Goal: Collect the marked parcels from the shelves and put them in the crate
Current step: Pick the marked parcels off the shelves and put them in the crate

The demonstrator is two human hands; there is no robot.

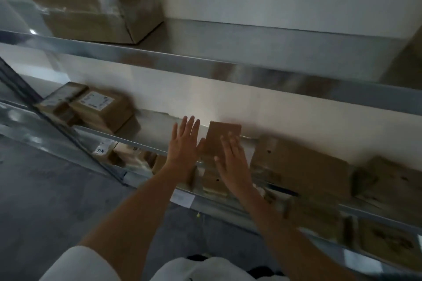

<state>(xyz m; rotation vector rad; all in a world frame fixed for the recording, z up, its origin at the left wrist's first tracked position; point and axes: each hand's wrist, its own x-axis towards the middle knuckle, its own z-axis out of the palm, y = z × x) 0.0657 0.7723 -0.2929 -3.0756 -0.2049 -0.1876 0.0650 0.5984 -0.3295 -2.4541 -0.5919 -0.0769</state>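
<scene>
A small brown cardboard parcel (222, 134) stands on the middle metal shelf (157, 125) against the white wall. My left hand (185, 146) is spread flat just left of it, thumb close to its side. My right hand (233, 162) lies flat over its lower right face, fingers apart. Neither hand has closed around the parcel. The picture is blurred, and I see no mark on this parcel. No crate is in view.
A large taped carton (91, 0) sits on the upper shelf at left. Labelled parcels (96, 109) lie at the middle shelf's left end, and flat brown parcels (299, 164) lie to the right. More boxes (109, 150) sit on the shelf below. Grey floor lies at lower left.
</scene>
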